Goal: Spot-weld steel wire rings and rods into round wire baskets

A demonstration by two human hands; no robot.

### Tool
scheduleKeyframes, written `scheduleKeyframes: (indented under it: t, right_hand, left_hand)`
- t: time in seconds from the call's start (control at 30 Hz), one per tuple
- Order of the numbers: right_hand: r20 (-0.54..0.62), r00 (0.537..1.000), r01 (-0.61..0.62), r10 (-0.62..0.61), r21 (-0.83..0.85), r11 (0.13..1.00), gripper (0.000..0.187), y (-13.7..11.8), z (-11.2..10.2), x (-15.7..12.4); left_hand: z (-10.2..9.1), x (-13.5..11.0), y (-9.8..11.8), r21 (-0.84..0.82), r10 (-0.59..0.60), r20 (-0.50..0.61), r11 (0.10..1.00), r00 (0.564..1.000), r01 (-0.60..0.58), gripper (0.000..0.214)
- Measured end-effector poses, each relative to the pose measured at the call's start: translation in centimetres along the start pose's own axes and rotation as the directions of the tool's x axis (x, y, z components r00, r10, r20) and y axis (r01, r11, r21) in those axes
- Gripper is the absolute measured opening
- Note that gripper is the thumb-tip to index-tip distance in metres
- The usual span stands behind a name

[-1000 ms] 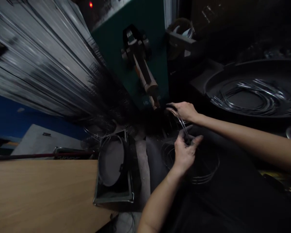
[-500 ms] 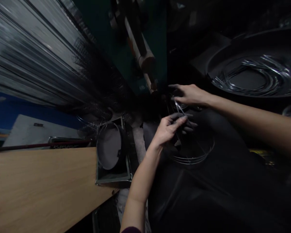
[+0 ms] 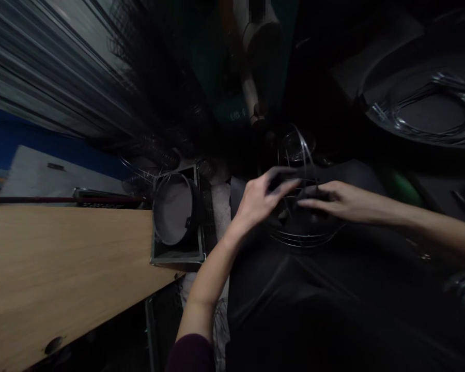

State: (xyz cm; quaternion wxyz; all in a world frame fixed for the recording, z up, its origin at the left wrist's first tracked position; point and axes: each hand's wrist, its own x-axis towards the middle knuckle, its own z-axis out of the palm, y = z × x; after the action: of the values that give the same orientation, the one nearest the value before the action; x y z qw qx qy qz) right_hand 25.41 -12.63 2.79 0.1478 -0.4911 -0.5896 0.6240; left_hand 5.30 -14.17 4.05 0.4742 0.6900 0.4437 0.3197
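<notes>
My left hand [image 3: 261,196] is blurred, with its darkened fingers stretched forward and the thumb apart from them. Close beside it, my right hand [image 3: 331,199] has its fingers drawn together at the lower end of a thin shiny wire [image 3: 304,147] that arcs upward; the fingertips are dark and smeared. Below both hands, a round wire frame [image 3: 304,240] with several curved rings rests against the dark apron [image 3: 294,289]. Its upper part is partly hidden by my hands. Straight ahead stands a dark green machine [image 3: 232,98] with a pale rod-like part.
A large dark basin [image 3: 375,67] at the right holds coiled wires [image 3: 430,113]. To the left, a round grey container [image 3: 174,206] sits in a crate [image 3: 178,257] by a wooden board [image 3: 70,274]. Long metal rods [image 3: 50,62] fill the upper left.
My right hand has come back from the machine, down beside my left hand. My left hand's fingers have come off the wire and spread. The view has shifted.
</notes>
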Motion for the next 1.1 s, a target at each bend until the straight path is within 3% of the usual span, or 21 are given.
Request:
scheduleKeyframes:
  t: [0.07,0.13,0.23,0.33,0.43,0.57,0.63,0.8,1.1]
  right_hand:
    - [0.001,1.000,0.008,-0.008,0.034,0.999,0.050,-0.6,-0.8,-0.1]
    - [0.015,1.000,0.023,-0.024,0.064,0.998,0.051,-1.2,-0.9,-0.4]
    - [-0.041,0.995,0.091,-0.087,0.090,0.992,0.050,-1.7,0.2,-0.3]
    - [-0.215,0.970,0.145,-0.117,0.120,0.982,0.053,-1.7,1.3,0.8]
    - [-0.294,0.952,0.148,-0.092,0.177,0.973,0.051,-2.4,0.9,2.8]
    - [-0.313,0.947,0.145,-0.071,0.221,0.964,0.042,-5.0,-1.0,5.6]
    - [-0.356,0.932,0.158,-0.065,0.238,0.958,0.036,-6.8,-1.8,6.9]
    - [-0.422,0.904,0.172,-0.066,0.218,0.961,0.032,-10.2,-3.3,9.5]
    - [-0.449,0.892,0.195,-0.046,0.290,0.937,0.023,-10.8,-5.0,13.1]
  left_hand:
    - [1.0,-4.0,-2.0,0.261,0.081,0.048,0.961,0.996,-0.091,0.038]
    - [2.7,-7.1,-5.1,0.535,0.125,0.143,0.825,0.982,-0.183,0.061]
    - [5.1,-8.3,-9.3,0.705,0.168,0.117,0.680,0.979,-0.201,0.064]
    - [5.3,-5.9,-10.6,0.679,0.195,-0.016,0.722,0.981,-0.133,0.071]
    - [3.5,-2.8,-9.4,0.556,0.260,-0.130,0.818,0.957,-0.147,0.086]
    - [1.3,0.5,-8.0,0.379,0.461,-0.378,0.868,0.803,-0.320,0.075]
    - [0.6,2.0,-7.7,0.334,0.478,-0.447,0.873,0.756,-0.355,0.069]
    - [-1.3,5.4,-7.1,0.303,0.467,-0.481,0.883,0.742,-0.359,0.069]
    - [-3.9,8.3,-6.9,0.285,0.459,-0.470,0.887,0.754,-0.362,0.070]
